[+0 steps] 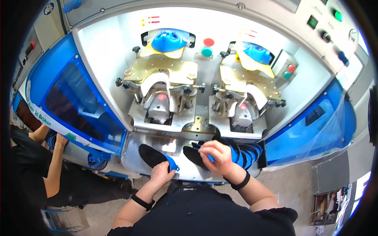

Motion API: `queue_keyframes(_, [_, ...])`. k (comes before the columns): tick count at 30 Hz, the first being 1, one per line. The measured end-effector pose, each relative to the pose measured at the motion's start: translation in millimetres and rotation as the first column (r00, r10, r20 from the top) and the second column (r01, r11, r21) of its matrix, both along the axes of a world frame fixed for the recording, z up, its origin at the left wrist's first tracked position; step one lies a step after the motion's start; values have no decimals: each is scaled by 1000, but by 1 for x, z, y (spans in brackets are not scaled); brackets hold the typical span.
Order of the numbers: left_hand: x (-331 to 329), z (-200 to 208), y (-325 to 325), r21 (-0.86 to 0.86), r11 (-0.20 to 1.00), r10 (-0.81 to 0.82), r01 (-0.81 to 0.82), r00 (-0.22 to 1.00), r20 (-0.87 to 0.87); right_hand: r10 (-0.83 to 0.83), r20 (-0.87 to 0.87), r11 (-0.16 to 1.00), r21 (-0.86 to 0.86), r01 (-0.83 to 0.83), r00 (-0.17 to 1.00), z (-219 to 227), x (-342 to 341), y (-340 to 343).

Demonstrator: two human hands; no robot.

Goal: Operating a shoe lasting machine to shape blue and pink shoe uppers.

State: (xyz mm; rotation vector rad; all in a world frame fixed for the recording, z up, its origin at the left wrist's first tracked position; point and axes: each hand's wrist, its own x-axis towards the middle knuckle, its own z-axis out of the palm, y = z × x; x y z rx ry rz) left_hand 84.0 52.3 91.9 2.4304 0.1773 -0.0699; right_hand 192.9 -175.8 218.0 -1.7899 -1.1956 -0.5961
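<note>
In my left hand (160,173), closed round its blue end, is a black and blue shoe upper (151,156) with its long black part pointing away to the left. My right hand (217,158) has its fingers bent and pinched at a second black and blue shoe upper (193,157), partly hidden behind the hand. To the right of that hand, more blue and black uppers (250,154) stand nested in a row. All of these are over the metal ledge (179,173) at the machine's front.
Two moulding stations face me, with metal forms (159,108) (242,118), clamp plates and blue and yellow pads (168,42) above. Red and green buttons (207,51) sit on the back wall. Blue side panels (75,94) flank the opening. A co-worker's arms (55,169) are at left.
</note>
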Motion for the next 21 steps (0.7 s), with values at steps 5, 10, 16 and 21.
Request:
queue_keyframes(5, [27,-51,-13,-563,812,-221,156,974,-49,-138,-46,987,79,142,989,45,33,15])
queue_keyframes(10, [34,-81,-30,-922,332,-275,199,955,107,-28,-45,997,67,31,999,50,16,38])
queue_keyframes(16, [29,-94,27,-861,267,399,-433,863,-310,-125,143,981,-128,144,982,56,20,51])
queue_keyframes(21, [5,-115,64,-137,785,620,-604,768,163,-389,336,842,-248,479,858,96,98,60])
